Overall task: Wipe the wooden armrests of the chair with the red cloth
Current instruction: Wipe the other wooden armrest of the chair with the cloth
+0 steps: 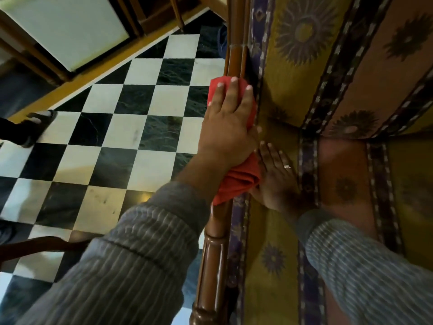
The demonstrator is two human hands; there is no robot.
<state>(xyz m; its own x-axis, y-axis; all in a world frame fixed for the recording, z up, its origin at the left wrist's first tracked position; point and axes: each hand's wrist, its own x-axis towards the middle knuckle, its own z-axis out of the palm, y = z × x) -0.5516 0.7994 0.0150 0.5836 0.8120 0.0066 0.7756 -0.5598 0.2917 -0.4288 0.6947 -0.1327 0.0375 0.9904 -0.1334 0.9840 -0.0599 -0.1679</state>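
Red cloth (236, 177) lies draped over the wooden armrest (216, 245) of a patterned chair (293, 73), pinned there under a person's left hand (228, 127). The hand lies palm down on the cloth with its fingers (234, 90) stretched out flat and slightly spread, pressing the fabric against the rail rather than gripping it; one end of the cloth shows past the fingertips and the other bunches in folds below the wrist. The right hand (277, 181) rests flat on the chair's cushion just beside the armrest, fingers straight and close together, a ring (287, 167) showing on one of them, its edge touching the bunched end of the cloth. Both arms wear striped sleeves (131, 266). The armrest is a turned, glossy brown rail running from the bottom of the view up toward the top, along the left edge of the yellow, orange and purple upholstery. To the left spreads a black-and-white checkered floor (121, 146), where a dark shoe (35, 127) of someone else stands at the left edge. A white cabinet (68, 29) in a wooden frame sits at the upper left.
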